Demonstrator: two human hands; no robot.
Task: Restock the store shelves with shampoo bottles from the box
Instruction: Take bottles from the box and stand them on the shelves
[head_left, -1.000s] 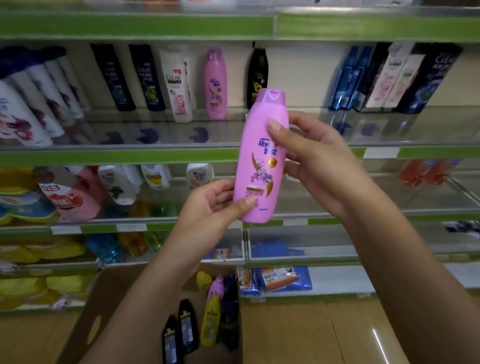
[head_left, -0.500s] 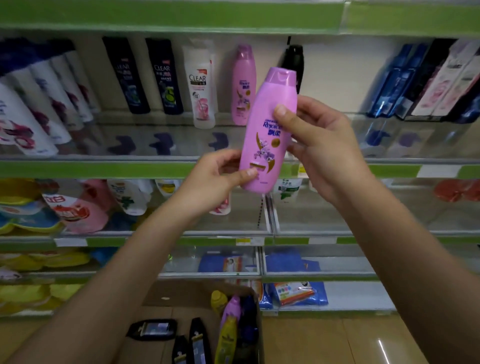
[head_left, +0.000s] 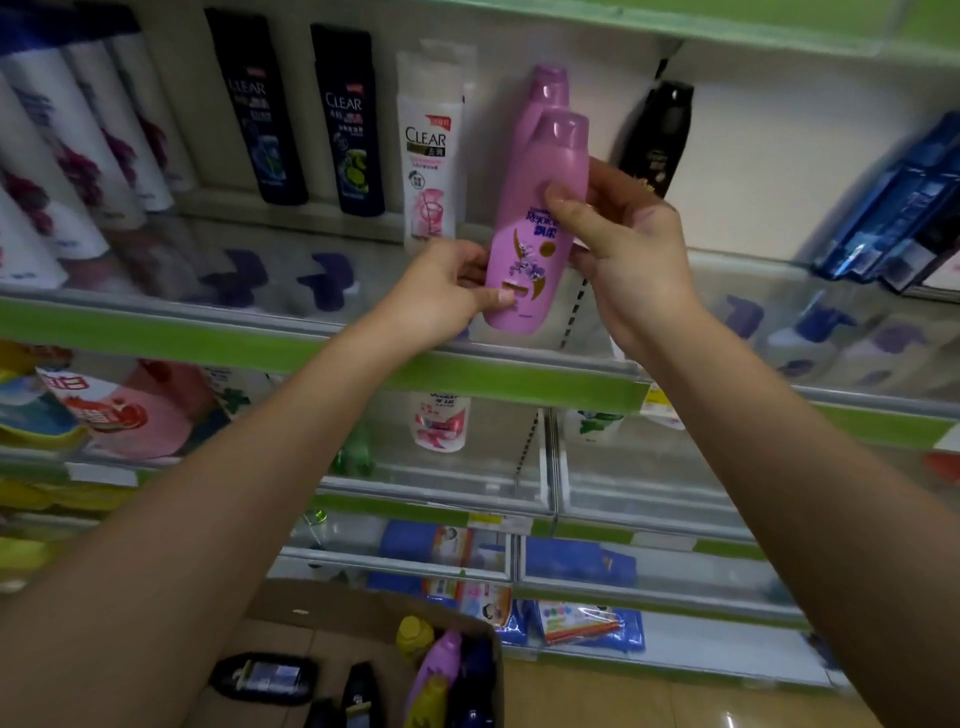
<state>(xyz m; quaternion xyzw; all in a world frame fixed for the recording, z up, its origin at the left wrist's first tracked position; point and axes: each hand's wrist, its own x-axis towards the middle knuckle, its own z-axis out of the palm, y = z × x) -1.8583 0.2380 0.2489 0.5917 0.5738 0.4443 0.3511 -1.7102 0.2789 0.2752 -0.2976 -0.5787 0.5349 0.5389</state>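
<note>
Shop: green-edged shelves (head_left: 363, 358) w/ shampoo bottles (head_left: 262, 109), price tags (head_left: 655, 397).

Blue packets (head_left: 582, 564) lie on the lower racks; red-and-white refill pouches (head_left: 119, 410) sit at left

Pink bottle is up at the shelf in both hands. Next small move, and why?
Probably lower the pink bottle onto the glass shelf, right in front of the matching pink bottle at the back. Both the left hand and right hand grip it upright, its base just over the shelf edge, in line with that row.
</note>
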